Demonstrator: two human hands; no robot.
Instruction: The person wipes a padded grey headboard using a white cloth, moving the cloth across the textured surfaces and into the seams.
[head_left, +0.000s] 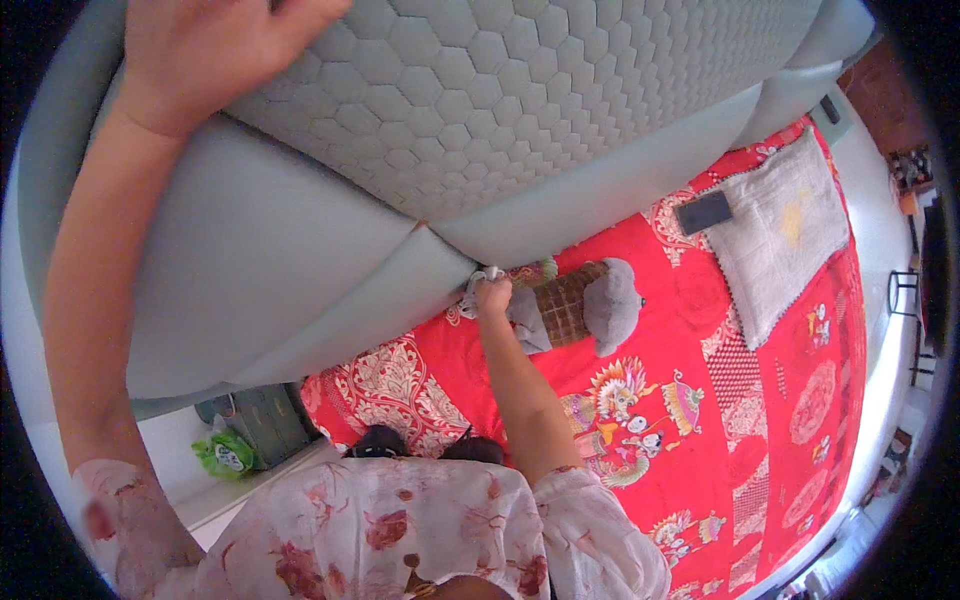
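My right hand (493,294) is closed around a bunched whitish cloth (474,290), pressed near the lower edge of the padded grey-green headboard (330,320), where it meets the bed. My left arm reaches up along the left side. My left hand (215,60) lies against the upper part of the headboard, its thumb stretched out and its other fingers cut off by the picture's top edge. Just right of my right hand, a grey plush toy (612,300) with a brown plaid middle lies on the red patterned bedspread (690,300).
A grey-white pillow or mat (785,230) lies on the far right of the bed, with a dark phone-like slab (705,212) at its edge. By the bed's left end, a green plastic bag (225,453) sits beside a dark green box (265,425).
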